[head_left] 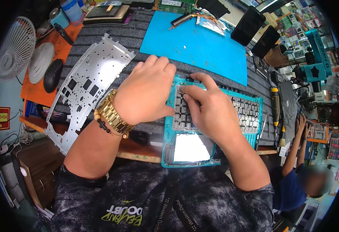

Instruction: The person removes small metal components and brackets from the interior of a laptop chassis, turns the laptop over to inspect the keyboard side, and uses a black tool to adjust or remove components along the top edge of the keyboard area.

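A teal laptop top case (168,131) lies with its inner side up at the table's front edge. Metal keyboard parts (247,116) fill its upper part, and a bright rectangle (192,148) reflects light below them. My left hand (148,89), wearing a gold watch (114,116), grips the case by its left edge with fingers curled; the fingertips are partly hidden. Over the keyboard's left end, my right hand (212,110) brings thumb and index finger close together. Anything between those fingertips is too small to make out. A perforated silver metal plate (103,65) lies left of my left hand.
Beyond the case is a blue work mat (200,48) with small parts. A yellow-and-black screwdriver (274,106) and a brush (282,136) lie to the right. At left stand a fan (15,48) and a black mouse (53,75). Another person (293,185) sits at far right.
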Demonstrator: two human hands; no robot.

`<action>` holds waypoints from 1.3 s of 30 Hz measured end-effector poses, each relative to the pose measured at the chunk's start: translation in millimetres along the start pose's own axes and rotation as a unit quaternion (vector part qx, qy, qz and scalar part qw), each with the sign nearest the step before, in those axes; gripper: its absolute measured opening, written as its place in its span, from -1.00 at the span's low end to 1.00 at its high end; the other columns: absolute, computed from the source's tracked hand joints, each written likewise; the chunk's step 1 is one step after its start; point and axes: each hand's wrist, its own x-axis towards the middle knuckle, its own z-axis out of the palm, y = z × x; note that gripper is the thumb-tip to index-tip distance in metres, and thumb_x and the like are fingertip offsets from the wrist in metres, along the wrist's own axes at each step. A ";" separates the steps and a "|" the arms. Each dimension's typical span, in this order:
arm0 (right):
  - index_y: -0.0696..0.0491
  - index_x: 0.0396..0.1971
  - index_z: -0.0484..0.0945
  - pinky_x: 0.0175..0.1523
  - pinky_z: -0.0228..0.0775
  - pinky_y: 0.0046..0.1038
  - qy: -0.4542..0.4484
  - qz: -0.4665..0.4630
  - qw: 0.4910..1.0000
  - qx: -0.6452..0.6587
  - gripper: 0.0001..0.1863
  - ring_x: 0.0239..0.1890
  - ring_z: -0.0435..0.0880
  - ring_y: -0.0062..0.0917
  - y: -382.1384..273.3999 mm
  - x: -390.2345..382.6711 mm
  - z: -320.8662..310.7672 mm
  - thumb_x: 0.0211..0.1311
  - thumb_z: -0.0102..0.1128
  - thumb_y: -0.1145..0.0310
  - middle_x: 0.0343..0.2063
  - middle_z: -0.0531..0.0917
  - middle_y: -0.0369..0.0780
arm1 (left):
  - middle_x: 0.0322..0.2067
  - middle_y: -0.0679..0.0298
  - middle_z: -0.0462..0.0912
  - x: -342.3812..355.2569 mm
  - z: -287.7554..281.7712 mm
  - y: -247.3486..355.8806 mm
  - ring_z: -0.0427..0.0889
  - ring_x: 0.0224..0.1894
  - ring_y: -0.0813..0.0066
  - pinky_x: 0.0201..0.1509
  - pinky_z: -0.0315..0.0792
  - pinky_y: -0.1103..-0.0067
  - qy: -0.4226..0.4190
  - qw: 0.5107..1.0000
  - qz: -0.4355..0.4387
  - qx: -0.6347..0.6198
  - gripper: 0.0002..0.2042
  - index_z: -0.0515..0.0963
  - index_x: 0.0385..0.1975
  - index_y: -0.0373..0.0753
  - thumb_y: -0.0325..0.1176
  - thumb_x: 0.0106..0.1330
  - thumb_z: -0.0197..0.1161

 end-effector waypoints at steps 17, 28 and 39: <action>-0.06 0.08 0.85 0.19 0.75 0.02 -0.043 -0.007 0.999 0.001 -0.78 0.05 0.90 -0.02 6.8 17.4 -7.8 0.63 0.34 0.26 0.25 0.78 -0.14 | 0.20 0.01 0.62 1.9 -1.3 -3.2 0.57 0.38 -0.09 0.46 0.52 0.14 -0.017 1.000 0.007 0.009 -0.15 0.56 0.30 -0.38 -0.15 0.04 0.88; -0.08 -0.01 0.94 0.04 0.73 -0.10 -0.021 -0.142 0.985 -0.092 -0.79 -0.09 0.90 -0.19 10.2 21.2 -20.0 0.41 0.56 0.40 0.13 0.83 -0.25 | 0.17 0.02 0.63 1.1 1.3 -5.2 0.58 0.37 -0.09 0.45 0.54 0.13 0.000 1.000 0.013 0.006 -0.16 0.57 0.27 -0.39 -0.16 0.03 0.88; -0.12 -0.02 0.95 -0.02 0.76 -0.15 0.038 -0.201 0.971 -0.127 -0.77 -0.14 0.89 -0.24 17.2 15.8 -11.8 0.35 0.60 0.39 0.06 0.83 -0.30 | 0.16 0.02 0.63 0.2 1.3 -4.5 0.58 0.36 -0.09 0.47 0.54 0.13 0.005 1.000 0.014 0.007 -0.18 0.58 0.26 -0.38 -0.16 0.03 0.88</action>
